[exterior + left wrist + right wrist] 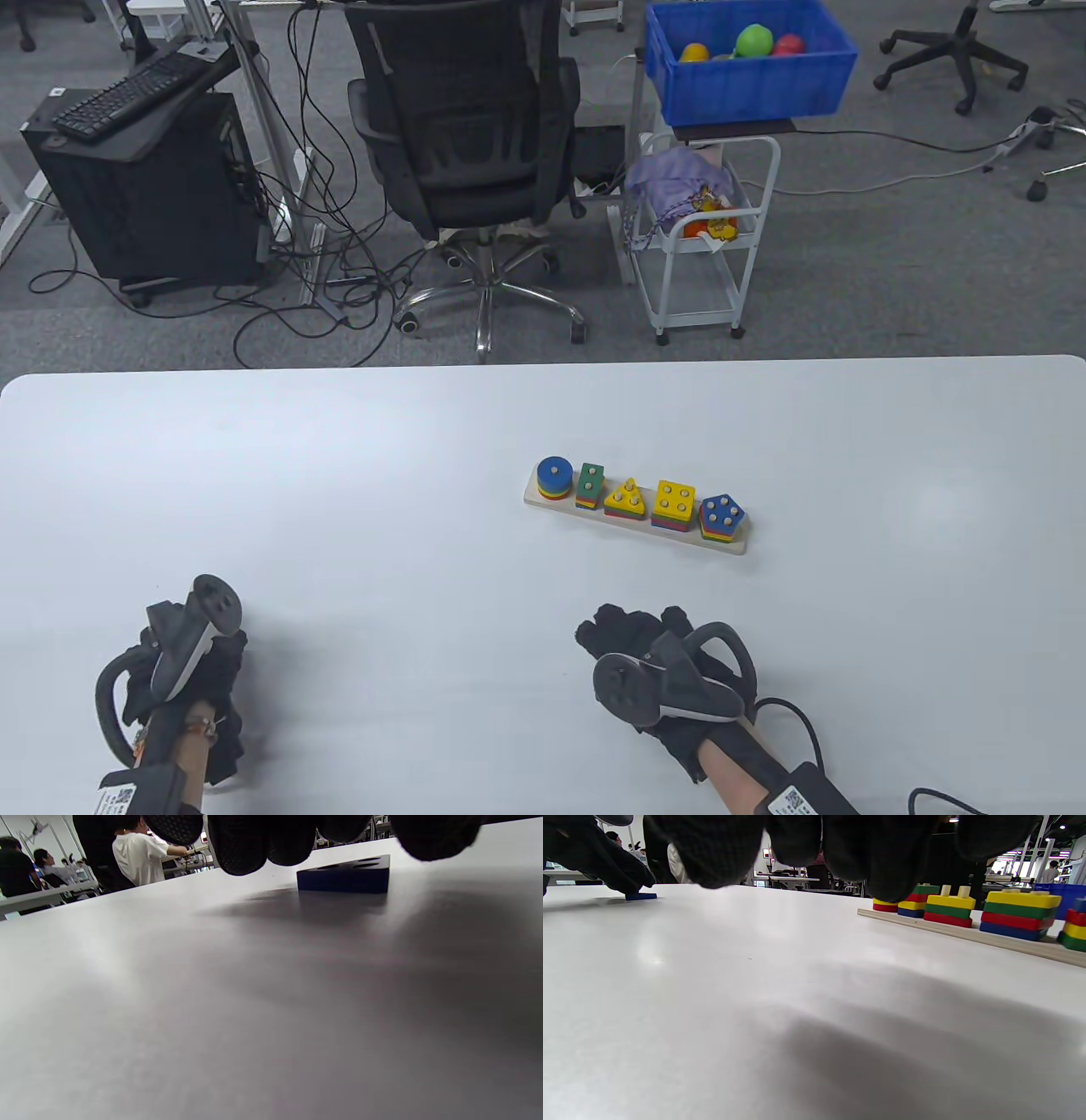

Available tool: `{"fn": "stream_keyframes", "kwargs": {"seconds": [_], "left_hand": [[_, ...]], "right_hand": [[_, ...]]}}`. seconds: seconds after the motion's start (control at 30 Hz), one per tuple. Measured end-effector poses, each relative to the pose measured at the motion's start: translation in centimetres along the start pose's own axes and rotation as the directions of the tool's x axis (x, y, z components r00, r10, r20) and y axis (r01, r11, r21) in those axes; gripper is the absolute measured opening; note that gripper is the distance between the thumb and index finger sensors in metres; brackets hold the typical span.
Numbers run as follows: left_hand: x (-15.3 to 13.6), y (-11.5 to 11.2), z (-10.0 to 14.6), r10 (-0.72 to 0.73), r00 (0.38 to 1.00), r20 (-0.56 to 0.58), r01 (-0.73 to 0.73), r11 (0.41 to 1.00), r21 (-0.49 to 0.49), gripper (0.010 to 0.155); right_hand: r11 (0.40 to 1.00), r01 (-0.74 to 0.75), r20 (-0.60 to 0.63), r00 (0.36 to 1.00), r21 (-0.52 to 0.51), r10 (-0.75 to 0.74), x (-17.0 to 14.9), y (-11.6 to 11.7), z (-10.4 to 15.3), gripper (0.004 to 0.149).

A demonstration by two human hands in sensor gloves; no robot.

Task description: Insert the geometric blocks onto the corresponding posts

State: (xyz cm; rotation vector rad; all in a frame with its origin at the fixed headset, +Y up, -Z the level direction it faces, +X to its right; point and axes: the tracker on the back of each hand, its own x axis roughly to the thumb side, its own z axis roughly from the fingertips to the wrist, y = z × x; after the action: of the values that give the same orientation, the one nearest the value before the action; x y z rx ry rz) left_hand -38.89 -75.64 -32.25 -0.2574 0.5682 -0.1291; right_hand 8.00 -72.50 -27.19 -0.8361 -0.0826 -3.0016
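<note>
A wooden peg board (635,519) lies right of the table's centre with five block stacks: blue round (555,469), green rectangle (590,480), yellow triangle (626,495), yellow square (675,498), blue pentagon (722,512). The stacks also show in the right wrist view (1020,914). My left hand (222,658) rests at the front left. A loose dark blue block with holes (343,878) lies flat on the table just beyond its fingertips (246,840); this block is hidden in the table view. My right hand (628,632) rests empty in front of the board.
The white table (339,509) spreads wide around the hands. Beyond its far edge stand an office chair (475,127), a white cart (704,229) and a blue bin (747,59) on the floor side.
</note>
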Motion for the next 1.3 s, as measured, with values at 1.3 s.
{"fn": "stream_keyframes", "kwargs": {"seconds": [1.3], "left_hand": [[14.7, -0.4, 15.2, 0.984, 0.073, 0.165, -0.216, 0.177, -0.96, 0.063]], "right_hand": [[0.8, 0.301, 0.312, 0.938, -0.52, -0.15, 6.7, -2.9, 1.1, 0.071]]}}
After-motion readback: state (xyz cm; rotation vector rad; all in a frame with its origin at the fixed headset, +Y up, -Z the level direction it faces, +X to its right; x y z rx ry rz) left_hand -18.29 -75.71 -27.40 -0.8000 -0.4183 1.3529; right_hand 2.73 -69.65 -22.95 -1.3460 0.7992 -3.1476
